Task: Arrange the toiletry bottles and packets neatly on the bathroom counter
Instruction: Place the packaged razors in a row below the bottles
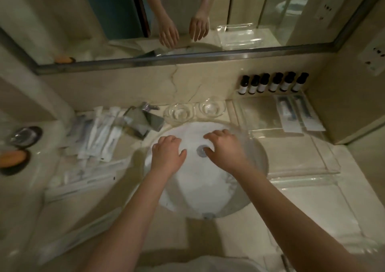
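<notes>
Counter [108,215]: pale polished stone, veined, glossy, likely slick. Mirror [62,21] with metal frame above the backsplash. Sink [256,152]: round white basin, drain [201,151] at centre, chrome angular faucet [141,121] at its back left.

Clear tray [302,159] right of the sink: flat, hard, see-through, probably acrylic; two flat packets [300,113] lie side by side at its back right corner.

Loose packets [100,134] left of the sink: a messy fan of long thin white sachets, more strewn nearer the front edge. Judged light, floppy, crinkly, slippery film; best pinched by an end or scooped as a stack and squared up against the counter.

Bottles [273,83]: six small dark bottles with black caps and pale labels, upright in a tidy row against the backsplash, right rear. Judged light, rigid, easy to tip; take round the body, not the cap.

Two glass bowls [193,110] behind the sink, clear, round, fragile. Dark dish with orange soap [12,159] far left, a second dark dish [26,135] just behind it.

Left hand [167,152] over the basin, palm down, fingers curled loosely, holding nothing. Right hand [224,147] beside it, over the drain, fingers spread slightly and bent, empty. Neither touches a task item; blur softens detail.
</notes>
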Motion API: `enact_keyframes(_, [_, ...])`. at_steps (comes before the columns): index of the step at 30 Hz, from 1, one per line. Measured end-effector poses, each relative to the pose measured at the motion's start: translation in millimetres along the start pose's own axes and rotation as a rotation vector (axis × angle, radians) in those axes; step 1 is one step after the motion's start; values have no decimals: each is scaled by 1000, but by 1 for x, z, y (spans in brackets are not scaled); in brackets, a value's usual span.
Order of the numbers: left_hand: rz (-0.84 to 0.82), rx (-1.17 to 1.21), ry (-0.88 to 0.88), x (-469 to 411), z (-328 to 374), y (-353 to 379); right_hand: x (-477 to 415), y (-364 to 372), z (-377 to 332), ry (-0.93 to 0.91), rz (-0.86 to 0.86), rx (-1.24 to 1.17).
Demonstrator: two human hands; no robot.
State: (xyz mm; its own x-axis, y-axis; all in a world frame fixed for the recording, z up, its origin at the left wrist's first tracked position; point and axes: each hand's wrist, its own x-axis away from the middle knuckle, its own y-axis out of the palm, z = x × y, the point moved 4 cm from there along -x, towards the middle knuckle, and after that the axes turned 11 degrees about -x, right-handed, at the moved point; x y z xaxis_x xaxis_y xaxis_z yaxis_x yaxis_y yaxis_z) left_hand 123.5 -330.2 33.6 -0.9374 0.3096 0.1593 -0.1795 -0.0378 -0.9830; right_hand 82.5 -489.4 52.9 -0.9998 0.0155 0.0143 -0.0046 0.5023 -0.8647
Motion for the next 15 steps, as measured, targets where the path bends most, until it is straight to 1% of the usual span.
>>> enact_keyframes(7, [-96,-12,-193,53,-124,27,-6,80,-103,-149,-188,-55])
enact_keyframes(11, [-132,2,-315,78,-194,37,-19,124,-153,-192,-317,-96])
enact_keyframes(15, [-165,79,-450,84,-250,40,-39,158,-189,-223,-412,-19])
